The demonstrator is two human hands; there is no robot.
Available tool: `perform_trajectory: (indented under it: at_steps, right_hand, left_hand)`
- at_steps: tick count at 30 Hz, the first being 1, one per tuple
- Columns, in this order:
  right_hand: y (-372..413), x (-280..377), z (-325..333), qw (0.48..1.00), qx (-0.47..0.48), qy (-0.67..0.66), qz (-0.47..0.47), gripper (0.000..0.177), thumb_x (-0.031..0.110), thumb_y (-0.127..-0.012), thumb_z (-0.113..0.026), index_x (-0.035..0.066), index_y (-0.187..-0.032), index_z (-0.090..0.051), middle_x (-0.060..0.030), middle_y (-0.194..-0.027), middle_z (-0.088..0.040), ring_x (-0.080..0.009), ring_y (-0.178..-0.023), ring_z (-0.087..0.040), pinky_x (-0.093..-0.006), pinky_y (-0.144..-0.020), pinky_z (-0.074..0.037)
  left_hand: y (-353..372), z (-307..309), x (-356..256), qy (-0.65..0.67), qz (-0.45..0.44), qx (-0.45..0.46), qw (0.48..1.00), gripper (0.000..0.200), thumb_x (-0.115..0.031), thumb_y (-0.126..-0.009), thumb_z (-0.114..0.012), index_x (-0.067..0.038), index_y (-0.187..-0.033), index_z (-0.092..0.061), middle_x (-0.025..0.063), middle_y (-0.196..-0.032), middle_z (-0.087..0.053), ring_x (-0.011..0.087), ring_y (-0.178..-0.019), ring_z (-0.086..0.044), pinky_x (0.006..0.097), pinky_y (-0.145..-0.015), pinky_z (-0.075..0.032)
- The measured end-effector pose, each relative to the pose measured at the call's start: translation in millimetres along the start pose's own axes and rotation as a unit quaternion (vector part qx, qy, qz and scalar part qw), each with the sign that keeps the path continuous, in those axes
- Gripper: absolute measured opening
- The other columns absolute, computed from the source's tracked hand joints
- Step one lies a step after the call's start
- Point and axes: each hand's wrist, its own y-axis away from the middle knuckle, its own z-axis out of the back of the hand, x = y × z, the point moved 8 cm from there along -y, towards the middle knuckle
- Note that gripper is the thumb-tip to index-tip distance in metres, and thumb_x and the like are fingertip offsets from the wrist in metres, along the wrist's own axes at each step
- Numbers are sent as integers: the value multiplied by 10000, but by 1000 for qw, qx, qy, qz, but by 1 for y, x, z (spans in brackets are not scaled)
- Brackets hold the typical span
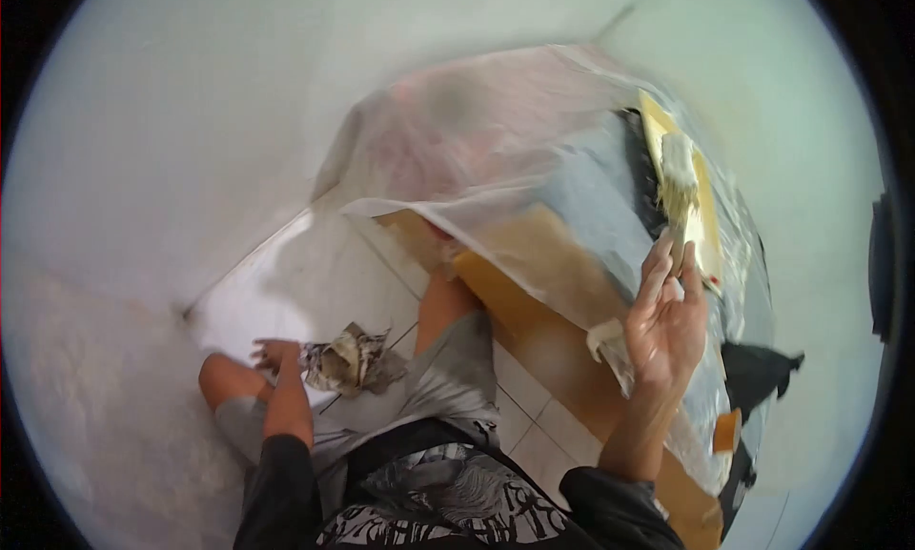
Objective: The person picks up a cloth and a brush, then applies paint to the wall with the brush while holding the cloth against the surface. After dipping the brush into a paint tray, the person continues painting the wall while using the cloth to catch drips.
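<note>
On the right, my right hand (667,312) holds a paintbrush (680,183) by its handle, palm turned up. The brush points away from me, its bristles coated in white paint. Behind it lies a yellow tray or board (705,216) with a pale surface, on the plastic-covered pile. My left hand (277,354) is low at the left, by my knee, with its fingers apart. A crumpled, stained cloth or paper (351,361) is just to the right of it; whether they touch is unclear.
Clear plastic sheeting (457,150) drapes over a large pile with cardboard (534,321) along its near side. White walls (191,121) rise at the left and behind. A black bag (758,374) and a tape roll (726,432) are at the right. Tiled floor (353,254) shows between.
</note>
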Motion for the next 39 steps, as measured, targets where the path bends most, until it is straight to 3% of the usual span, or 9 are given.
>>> perform_trajectory:
  at_steps: [1, 3, 5, 7, 14, 18, 26, 31, 39]
  right_hand:
    - [1, -32, -5, 999, 5, -6, -31, 283, 156, -950, -418, -78, -1088, -502, -184, -1059, -591, -230, -994, -595, -288, -844, -543]
    - [2, -99, -7, 995, -24, -24, -90, 305, 213, -950, -424, -44, -1085, -519, -161, -1038, -609, -201, -927, -621, -276, -762, -560]
    - [5, -176, 3, 978, -67, 5, -197, 301, 246, -933, -467, -8, -1082, -529, -135, -1005, -617, -175, -837, -631, -251, -649, -560]
    - [15, -253, 17, 946, -94, -10, -310, 211, 223, -920, -499, 52, -1042, -525, -111, -892, -591, -168, -733, -603, -244, -620, -550]
    - [-2, -478, 128, 882, -130, -22, -452, 240, 122, -893, -533, -31, -1075, -507, -128, -995, -588, -188, -932, -596, -230, -781, -523]
    - [-7, -562, 200, 884, -2, 111, -454, 327, 39, -867, -538, -63, -1165, -445, -149, -994, -581, -200, -935, -608, -256, -753, -539]
    - [-3, -649, 259, 762, 192, 394, -477, 344, -12, -841, -517, -52, -1181, -480, -141, -958, -608, -203, -841, -645, -243, -584, -505]
    - [-5, -686, 263, 715, 266, 493, -420, 186, -47, -792, -511, -46, -960, -593, -103, -781, -629, -140, -676, -614, -241, -550, -470]
    - [-13, -717, 274, 730, 175, 432, -499, 162, -58, -792, -500, -96, -922, -588, -136, -856, -622, -203, -674, -637, -272, -571, -532]
  left_hand:
    - [-37, -29, -13, -199, 82, 2, 977, 854, -610, -776, -481, -165, -1428, -156, 82, -1491, -127, 331, -1367, -80, 542, -1093, -39]
    - [34, 34, 28, 269, -24, -30, 962, 1073, -512, -664, -702, -119, -1430, -62, 237, -1447, -126, 488, -1302, -146, 585, -1011, -270]
    - [46, 48, 40, 246, -55, 15, 968, 1134, -547, -613, -723, -103, -1431, -75, 251, -1451, -78, 483, -1299, -164, 605, -977, -303]
    - [27, 30, 39, 465, -36, -1, 885, 1087, -530, -670, -683, -74, -1432, -57, 267, -1456, -30, 479, -1309, -138, 591, -1004, -269]
    - [61, 48, 65, 392, 12, 11, 920, 1243, -506, -587, -771, -179, -1433, 78, 165, -1483, 111, 429, -1348, 20, 628, -1014, -209]
    - [46, 39, 58, 412, 15, 1, 911, 1172, -579, -632, -685, -155, -1435, 57, 193, -1476, 108, 451, -1341, 40, 679, -980, -171]
    - [52, 25, 66, 359, -57, -64, 930, 1036, -625, -693, -567, -192, -1443, 2, 231, -1466, 96, 462, -1334, 83, 716, -958, -77]
    - [50, 18, 60, 354, -70, -122, 925, 1048, -678, -655, -556, -214, -1447, -49, 208, -1478, 65, 425, -1348, 93, 690, -981, -3]
    - [50, 19, 67, 407, -39, -200, 891, 921, -597, -654, -582, -247, -1424, -218, 167, -1487, -52, 381, -1364, 17, 662, -1004, 18]
